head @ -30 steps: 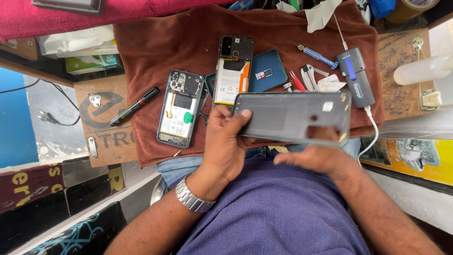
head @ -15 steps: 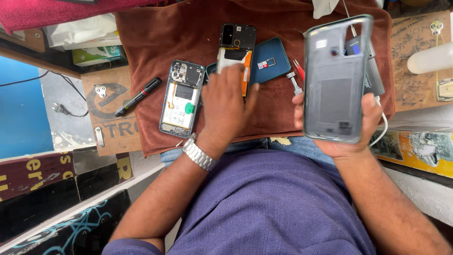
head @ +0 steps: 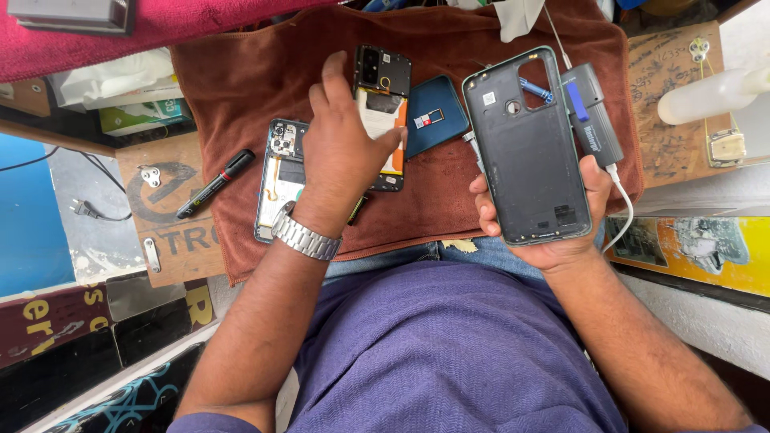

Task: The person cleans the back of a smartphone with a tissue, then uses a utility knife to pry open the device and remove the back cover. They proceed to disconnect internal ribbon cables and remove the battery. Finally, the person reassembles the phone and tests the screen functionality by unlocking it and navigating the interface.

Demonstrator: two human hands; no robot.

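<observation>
Opened phones point(head: 383, 112) under left hand point(head: 341, 156), marker point(head: 215, 184) aside

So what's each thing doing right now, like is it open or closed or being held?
Back cover: off its phone, inner side up, held in the right hand.
Left hand: empty, fingers spread, over the middle phone.
Middle phone: opened, insides showing, flat on the brown cloth.
Left phone: opened, lying flat.
Black marker: capped, lying partly on the cloth's edge.
Grey device: white cable plugged in.
</observation>
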